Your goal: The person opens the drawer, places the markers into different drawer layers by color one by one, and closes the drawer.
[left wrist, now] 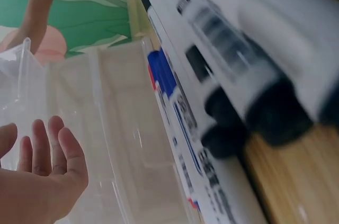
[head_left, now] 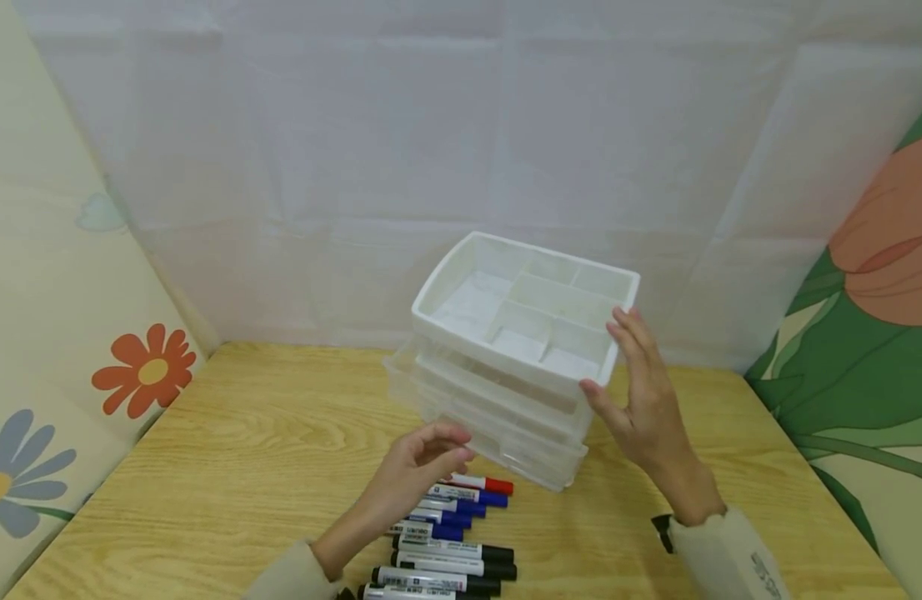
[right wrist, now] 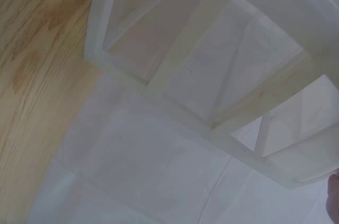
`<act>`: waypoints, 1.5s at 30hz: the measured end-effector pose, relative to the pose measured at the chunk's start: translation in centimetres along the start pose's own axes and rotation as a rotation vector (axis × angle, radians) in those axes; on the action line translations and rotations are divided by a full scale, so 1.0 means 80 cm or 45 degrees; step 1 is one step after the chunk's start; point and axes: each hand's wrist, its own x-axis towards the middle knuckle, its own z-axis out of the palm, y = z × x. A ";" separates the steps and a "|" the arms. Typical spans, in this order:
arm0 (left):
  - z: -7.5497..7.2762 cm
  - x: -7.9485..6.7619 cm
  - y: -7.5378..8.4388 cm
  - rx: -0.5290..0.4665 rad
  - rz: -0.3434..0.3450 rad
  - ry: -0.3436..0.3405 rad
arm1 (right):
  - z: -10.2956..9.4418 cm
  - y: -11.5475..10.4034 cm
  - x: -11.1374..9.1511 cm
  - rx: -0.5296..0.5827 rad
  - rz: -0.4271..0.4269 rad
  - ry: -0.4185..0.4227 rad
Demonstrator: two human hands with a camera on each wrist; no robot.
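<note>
A drawer organizer (head_left: 524, 367) stands on the table, turned at an angle, with a white divided tray (head_left: 558, 287) on top. Below are clear drawers (head_left: 498, 417), with a front jutting out past the frame. My right hand (head_left: 644, 408) touches the tray's right rim, thumb at the front corner and fingers straight along the side. In the right wrist view one fingertip (right wrist: 333, 197) shows beside the organizer's open side frame (right wrist: 180, 38). My left hand (head_left: 419, 467) is in front of the lower drawer, fingers loosely bent and holding nothing; the left wrist view shows them spread (left wrist: 55, 150).
A column of markers (head_left: 453, 550) lies in front of the organizer, partly behind the left hand: one red cap (head_left: 499, 486), several blue, several black. White cloth (head_left: 356, 167) hangs behind the table (head_left: 206, 467); flower-printed panels (head_left: 874, 317) stand on both sides.
</note>
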 end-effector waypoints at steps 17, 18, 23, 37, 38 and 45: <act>-0.028 0.000 -0.015 0.340 0.057 -0.052 | -0.001 -0.002 0.000 0.001 0.008 -0.016; -0.029 0.000 -0.016 0.378 0.063 -0.053 | -0.001 -0.002 0.000 0.001 0.009 -0.017; -0.038 -0.001 -0.021 0.520 0.077 -0.069 | -0.001 -0.002 0.000 -0.001 0.013 -0.020; -0.058 0.002 -0.043 0.682 0.160 -0.062 | -0.001 -0.001 -0.001 -0.003 0.019 -0.026; -0.060 0.003 -0.044 0.687 0.171 -0.064 | -0.001 -0.001 -0.001 -0.004 0.019 -0.025; -0.071 0.006 -0.048 0.738 0.176 -0.117 | 0.000 -0.001 -0.002 -0.004 0.028 -0.024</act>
